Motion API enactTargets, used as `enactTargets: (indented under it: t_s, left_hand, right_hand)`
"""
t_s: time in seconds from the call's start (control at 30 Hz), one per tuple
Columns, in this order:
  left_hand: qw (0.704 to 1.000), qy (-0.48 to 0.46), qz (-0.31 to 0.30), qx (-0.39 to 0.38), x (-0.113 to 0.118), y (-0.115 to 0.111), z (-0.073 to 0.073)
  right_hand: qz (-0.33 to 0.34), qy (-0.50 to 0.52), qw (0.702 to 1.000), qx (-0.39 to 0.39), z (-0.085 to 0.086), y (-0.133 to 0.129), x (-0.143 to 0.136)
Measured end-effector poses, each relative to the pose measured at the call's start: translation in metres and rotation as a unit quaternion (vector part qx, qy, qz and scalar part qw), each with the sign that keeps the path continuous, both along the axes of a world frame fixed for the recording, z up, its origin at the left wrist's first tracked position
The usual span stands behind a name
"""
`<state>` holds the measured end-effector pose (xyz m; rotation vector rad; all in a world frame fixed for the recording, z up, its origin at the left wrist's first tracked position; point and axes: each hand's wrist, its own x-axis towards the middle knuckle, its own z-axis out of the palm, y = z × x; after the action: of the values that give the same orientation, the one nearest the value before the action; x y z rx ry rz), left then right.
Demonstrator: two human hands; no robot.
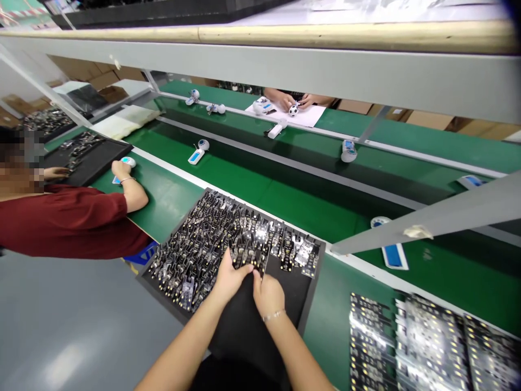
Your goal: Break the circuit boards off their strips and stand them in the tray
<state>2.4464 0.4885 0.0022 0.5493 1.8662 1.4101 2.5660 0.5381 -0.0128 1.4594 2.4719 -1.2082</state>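
I'm pinching a small black circuit board (249,255) with both hands: left hand (228,278) gripping its left edge, right hand (266,293) nipping its lower right edge. It's sitting over the black tray (313,282) heaped with similar boards (199,239), on the green worktop (171,198). More board panels (431,342) are lying to the right. A co-worker in a red sleeve (65,220) is sitting on the left.

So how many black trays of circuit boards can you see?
2. One tray lies under both hands, the left hand and right hand gripping a strip of boards. The other tray sits by the co-worker in red. More may be hidden.
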Motion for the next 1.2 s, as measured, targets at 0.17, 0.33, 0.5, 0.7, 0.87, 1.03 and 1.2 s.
enactTargets:
  t_s: [0.17, 0.33, 0.5, 0.7, 0.87, 1.03, 1.2]
  left_hand:
    - [0.994, 0.061, -0.048, -0.081, -0.037, 0.032, -0.008]
    - [0.977, 0.115, -0.061, -0.168, -0.053, 0.032, 0.01]
    - [0.919, 0.334, -0.096, -0.184, -0.037, 0.011, 0.034]
    - [0.961, 0.154, -0.198, -0.121, 0.026, -0.015, 0.026]
    - [0.968, -0.115, -0.202, -0.097, 0.082, -0.023, 0.027]
    - [0.864, -0.44, -0.216, -0.115, 0.098, -0.031, 0.034]
    - [0.903, -0.381, -0.148, -0.134, 0.088, -0.051, 0.036]
  right_hand:
    - [0.03, -0.009, 0.994, -0.101, -0.015, 0.036, -0.01]
    - [-0.012, -0.067, 0.997, -0.046, 0.006, 0.026, 0.082]
    - [-0.151, -0.241, 0.926, 0.251, 0.006, 0.004, 0.207]
    - [-0.195, -0.303, 0.913, 0.189, -0.024, 0.004, 0.248]
    - [-0.229, -0.144, 0.948, 0.167, 0.008, 0.005, 0.229]
    - [0.048, 0.006, 0.992, 0.116, 0.078, -0.01, 0.203]
    - [0.03, 0.063, 0.976, 0.204, 0.086, -0.032, 0.189]
